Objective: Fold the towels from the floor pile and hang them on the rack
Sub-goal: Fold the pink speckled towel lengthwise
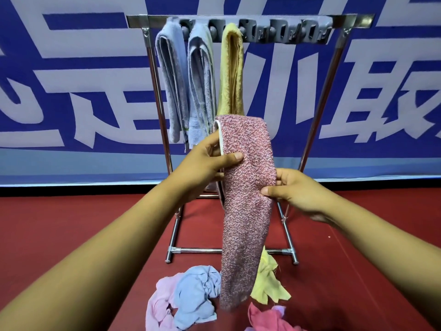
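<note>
Hands mid-fold: left hand pinches the pink towel near its folded top, right hand grasps its edge | towel hangs above floor pile, before rack | next, likely: drape over rack's free right section.

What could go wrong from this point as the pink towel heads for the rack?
1. The pink towel is held only by pinches from the left hand and right hand; its long tail hangs free and could unfold.
2. That tail dangles over the floor pile and might snag a cloth.
3. Three towels crowd the rack at its left; hanging beside the yellow towel could knock it.
</note>
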Demonstrator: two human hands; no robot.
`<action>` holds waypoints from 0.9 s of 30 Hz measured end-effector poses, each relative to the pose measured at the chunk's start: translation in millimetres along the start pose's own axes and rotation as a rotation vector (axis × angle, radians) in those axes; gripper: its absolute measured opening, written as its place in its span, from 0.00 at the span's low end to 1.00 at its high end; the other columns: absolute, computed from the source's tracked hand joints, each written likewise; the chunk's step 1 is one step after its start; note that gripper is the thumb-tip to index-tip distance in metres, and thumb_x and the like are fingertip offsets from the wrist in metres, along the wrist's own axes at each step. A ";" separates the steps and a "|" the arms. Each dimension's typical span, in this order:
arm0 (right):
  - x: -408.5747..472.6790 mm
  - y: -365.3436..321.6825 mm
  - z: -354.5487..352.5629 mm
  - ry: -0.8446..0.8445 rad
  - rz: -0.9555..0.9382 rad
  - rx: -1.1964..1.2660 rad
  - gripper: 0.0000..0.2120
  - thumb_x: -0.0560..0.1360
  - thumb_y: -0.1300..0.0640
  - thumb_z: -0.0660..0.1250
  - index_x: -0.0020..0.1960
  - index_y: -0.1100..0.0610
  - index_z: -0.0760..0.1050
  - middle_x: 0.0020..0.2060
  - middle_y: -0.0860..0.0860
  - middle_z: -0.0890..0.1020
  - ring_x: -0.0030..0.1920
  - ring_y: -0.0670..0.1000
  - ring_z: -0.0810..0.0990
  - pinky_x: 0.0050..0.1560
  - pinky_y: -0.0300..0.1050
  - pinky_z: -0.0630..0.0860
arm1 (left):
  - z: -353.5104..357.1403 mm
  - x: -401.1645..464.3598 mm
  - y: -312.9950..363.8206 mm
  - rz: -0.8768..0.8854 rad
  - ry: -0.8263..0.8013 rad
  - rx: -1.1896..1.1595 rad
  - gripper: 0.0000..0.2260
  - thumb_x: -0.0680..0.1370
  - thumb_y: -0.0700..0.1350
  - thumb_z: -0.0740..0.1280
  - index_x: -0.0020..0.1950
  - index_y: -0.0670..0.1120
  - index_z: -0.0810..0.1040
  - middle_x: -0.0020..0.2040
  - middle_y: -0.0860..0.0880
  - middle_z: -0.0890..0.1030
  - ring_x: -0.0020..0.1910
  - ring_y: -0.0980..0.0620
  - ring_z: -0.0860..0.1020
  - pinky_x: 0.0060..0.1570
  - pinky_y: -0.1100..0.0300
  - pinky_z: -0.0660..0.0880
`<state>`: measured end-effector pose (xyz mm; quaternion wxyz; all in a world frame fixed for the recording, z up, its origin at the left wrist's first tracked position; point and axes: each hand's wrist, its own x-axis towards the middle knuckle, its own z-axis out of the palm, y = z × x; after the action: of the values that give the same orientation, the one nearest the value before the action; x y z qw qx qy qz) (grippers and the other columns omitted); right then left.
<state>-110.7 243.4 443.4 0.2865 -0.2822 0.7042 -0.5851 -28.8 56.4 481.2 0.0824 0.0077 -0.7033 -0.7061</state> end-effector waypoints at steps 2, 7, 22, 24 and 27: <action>-1.1 2.0 -0.4 0.010 0.014 0.067 0.15 0.75 0.76 0.58 0.48 0.58 0.74 0.34 0.46 0.81 0.32 0.40 0.77 0.31 0.29 0.71 | -0.7 -0.4 1.3 -0.006 -0.046 0.019 0.18 0.78 0.35 0.65 0.65 0.49 0.72 0.48 0.51 0.82 0.47 0.54 0.80 0.48 0.52 0.76; 2.0 1.5 5.2 0.077 0.046 0.036 0.15 0.76 0.72 0.58 0.52 0.56 0.75 0.44 0.50 0.83 0.44 0.47 0.80 0.43 0.38 0.75 | 0.6 -1.8 0.1 -0.053 -0.125 0.040 0.30 0.77 0.29 0.63 0.71 0.56 0.65 0.45 0.52 0.81 0.47 0.53 0.78 0.50 0.49 0.74; -8.5 1.9 29.5 0.531 -0.293 -0.664 0.31 0.57 0.35 0.71 0.49 0.51 0.62 0.49 0.49 0.66 0.53 0.51 0.69 0.54 0.46 0.69 | 11.1 4.9 4.5 0.073 0.033 -0.021 0.29 0.73 0.25 0.66 0.67 0.51 0.68 0.38 0.46 0.84 0.37 0.52 0.83 0.33 0.60 0.78; -6.5 -2.7 32.4 0.533 -0.315 -0.692 0.27 0.58 0.36 0.71 0.45 0.51 0.65 0.45 0.48 0.68 0.47 0.49 0.70 0.48 0.45 0.69 | 12.0 5.0 5.1 0.093 0.058 0.018 0.29 0.72 0.26 0.68 0.67 0.49 0.68 0.39 0.44 0.81 0.36 0.53 0.81 0.32 0.62 0.77; 0.0 -5.2 33.1 0.503 -0.368 -0.663 0.18 0.64 0.45 0.75 0.39 0.51 0.67 0.38 0.45 0.72 0.39 0.45 0.71 0.40 0.46 0.70 | 10.8 5.1 5.2 0.123 0.085 0.051 0.29 0.71 0.27 0.71 0.68 0.47 0.69 0.37 0.43 0.79 0.38 0.49 0.80 0.35 0.59 0.79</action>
<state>-86.1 220.6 443.5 -0.1082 -0.3281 0.8393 -0.4197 -34.7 66.5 487.0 0.1552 -0.0035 -0.7161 -0.6805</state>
